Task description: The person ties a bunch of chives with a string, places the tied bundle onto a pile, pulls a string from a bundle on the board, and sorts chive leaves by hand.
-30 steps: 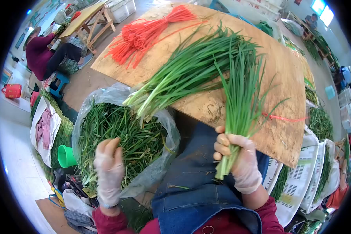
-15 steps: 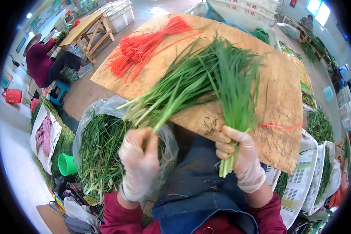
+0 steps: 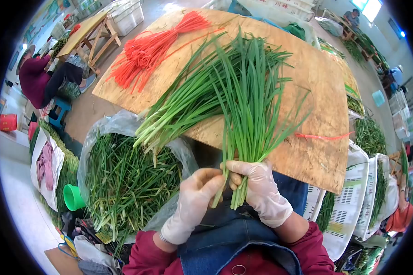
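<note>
My gloved right hand (image 3: 264,190) is closed around the pale lower stems of a bunch of garlic chives (image 3: 252,123), whose leaves fan out over the board. Beside it, my gloved left hand (image 3: 195,197) pinches a few chive stalks (image 3: 221,181) against the left side of that bunch. A loose pile of chives (image 3: 183,103) lies on the wooden board (image 3: 323,96), its white ends at the left edge. One red tie (image 3: 323,136) rests on the board to the right of the bunch. Farther back is a heap of red ties (image 3: 147,48).
Left of my lap stands a clear plastic bag (image 3: 85,153) full of chive scraps, with a green cup (image 3: 73,197) beside it. White crates (image 3: 351,197) with greens line the right. A person (image 3: 41,75) sits at a table at back left; another (image 3: 352,18) is at far right.
My left hand has moved right from the pile, bringing its stalks against the bunch. My right hand has shifted left with the bunch, and the whole view has shifted slightly.
</note>
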Available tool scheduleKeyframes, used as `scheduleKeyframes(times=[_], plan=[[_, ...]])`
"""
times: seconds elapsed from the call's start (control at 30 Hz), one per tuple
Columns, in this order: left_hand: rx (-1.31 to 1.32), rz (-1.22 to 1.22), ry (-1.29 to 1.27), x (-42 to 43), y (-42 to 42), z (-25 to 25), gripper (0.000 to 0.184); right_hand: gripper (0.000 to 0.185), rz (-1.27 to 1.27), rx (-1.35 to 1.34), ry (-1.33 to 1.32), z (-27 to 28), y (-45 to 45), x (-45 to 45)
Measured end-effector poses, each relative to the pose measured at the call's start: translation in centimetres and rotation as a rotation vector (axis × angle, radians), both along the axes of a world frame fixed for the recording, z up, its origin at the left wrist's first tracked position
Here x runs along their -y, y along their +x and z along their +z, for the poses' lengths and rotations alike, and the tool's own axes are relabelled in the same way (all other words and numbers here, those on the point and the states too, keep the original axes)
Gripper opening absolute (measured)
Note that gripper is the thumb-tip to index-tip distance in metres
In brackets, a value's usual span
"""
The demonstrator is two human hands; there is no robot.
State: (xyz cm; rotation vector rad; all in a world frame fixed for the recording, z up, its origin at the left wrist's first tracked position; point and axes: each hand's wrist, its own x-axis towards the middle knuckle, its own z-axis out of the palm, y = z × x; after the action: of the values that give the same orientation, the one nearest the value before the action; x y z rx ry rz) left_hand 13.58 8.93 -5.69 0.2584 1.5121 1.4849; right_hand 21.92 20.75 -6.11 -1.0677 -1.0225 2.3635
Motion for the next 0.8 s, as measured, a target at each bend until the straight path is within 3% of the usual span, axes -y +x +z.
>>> scheduleKeyframes(times=[0.13, 0.23, 0.3, 0.5, 0.57, 0.77, 0.8], plan=[[-0.050, 0.016, 0.010, -0.6, 0.0, -0.2, 0.018, 0.008, -0.015, -0.041, -0.060, 0.4, 0.3, 0.3], [-0.311, 0.204, -0.080, 1.9, -0.6, 1.4, 0.015, 0.009, -0.067, -0.085, -0.122, 0.6, 0.8, -0.5], [-0.372, 0.449, 0.006, 4.4, -1.4, 0.8, 0.013, 0.009, -0.066, -0.092, -0.100, 1.2, 0.8, -0.6], [-0.242, -0.049, -0.108, 1.0, -1.5, 1.6, 0.018, 0.006, 0.016, 0.015, 0.093, 1.6, 0.0, 0.7], [-0.184, -0.054, 0.025, -0.6, -0.4, -1.3, 0.014, 0.004, -0.030, 0.031, 0.095, 1.1, 0.2, 0.7], [-0.516, 0.186, 0.059, 0.4, 0.5, -0.4, 0.008, 0.005, 0.006, 0.010, 0.163, 3.0, 0.4, -0.6], [-0.754, 0.322, 0.127, 1.6, -0.2, -0.9, 0.002, 0.005, -0.043, -0.032, 0.136, 2.9, 0.3, -1.1]])
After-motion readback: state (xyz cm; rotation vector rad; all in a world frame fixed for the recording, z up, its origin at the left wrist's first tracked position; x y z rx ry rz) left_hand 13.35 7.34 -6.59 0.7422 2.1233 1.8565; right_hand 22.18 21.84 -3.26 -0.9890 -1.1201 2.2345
